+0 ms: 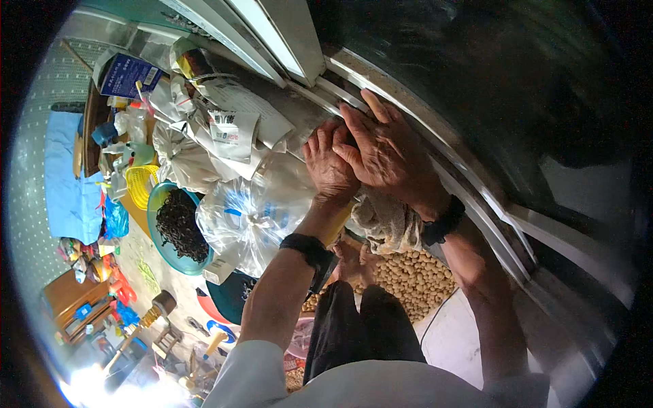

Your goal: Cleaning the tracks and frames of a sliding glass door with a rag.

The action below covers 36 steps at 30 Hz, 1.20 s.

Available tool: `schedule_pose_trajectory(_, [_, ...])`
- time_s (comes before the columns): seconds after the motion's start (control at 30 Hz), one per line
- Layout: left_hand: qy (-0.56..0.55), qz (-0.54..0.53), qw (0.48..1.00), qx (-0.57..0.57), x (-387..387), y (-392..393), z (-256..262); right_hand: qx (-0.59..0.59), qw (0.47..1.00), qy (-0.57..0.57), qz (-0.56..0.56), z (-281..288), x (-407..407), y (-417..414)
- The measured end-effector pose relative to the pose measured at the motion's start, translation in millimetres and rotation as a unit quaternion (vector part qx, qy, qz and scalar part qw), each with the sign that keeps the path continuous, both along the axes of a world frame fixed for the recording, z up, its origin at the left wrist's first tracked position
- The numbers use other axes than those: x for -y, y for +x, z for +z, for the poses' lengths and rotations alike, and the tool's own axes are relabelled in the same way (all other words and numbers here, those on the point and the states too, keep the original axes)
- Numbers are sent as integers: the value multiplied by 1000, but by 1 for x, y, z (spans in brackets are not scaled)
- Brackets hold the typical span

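My left hand (331, 166) rests on the window sill with its fingers bent. What lies under its palm is hidden. My right hand (390, 150) is beside it, its thumb overlapping the left hand, its fingers spread towards the metal window track (347, 96). Nothing shows in its grasp. A rumpled beige-grey cloth (385, 222) hangs off the sill below my right wrist. Left of my left forearm sits a knotted clear plastic bag (255, 219). Printed paper sheets (237, 135) lie beyond it on the sill.
A teal basin (152, 224) holds dark dried strips (181, 224). Near it stand a yellow plastic basket (140, 183) and a tied whitish bag (186, 155). Many round tan items (413, 280) cover the floor by my feet. Dark window glass (459, 102) borders the right side.
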State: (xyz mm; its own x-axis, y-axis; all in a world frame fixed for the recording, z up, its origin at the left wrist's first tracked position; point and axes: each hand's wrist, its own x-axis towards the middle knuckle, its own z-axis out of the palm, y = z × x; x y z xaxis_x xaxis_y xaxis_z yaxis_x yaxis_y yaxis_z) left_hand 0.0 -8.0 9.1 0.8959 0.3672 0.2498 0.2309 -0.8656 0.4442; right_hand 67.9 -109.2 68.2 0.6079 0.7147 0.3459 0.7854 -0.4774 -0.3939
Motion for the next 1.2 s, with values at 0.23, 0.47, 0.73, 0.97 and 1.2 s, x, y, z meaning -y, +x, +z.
schedule_pose_trajectory(0.23, [13,10,1000,-13,-1,1,-3,15,1000,21,-14,-12,-23,6])
schedule_pose_trajectory(0.47, [-48,42,985,-160,-1,1,-3,-17,1000,7,-17,-2,-40,20])
schedule_pose_trajectory(0.73, [17,14,998,-51,-2,-2,-8,44,998,12,-31,-19,-49,17])
schedule_pose_trajectory(0.97, [5,-12,998,-53,0,0,3,25,999,-12,-36,-4,-16,7])
schedule_pose_trajectory(1.2, [60,-7,998,30,-1,1,-19,300,953,18,-28,-34,-55,26])
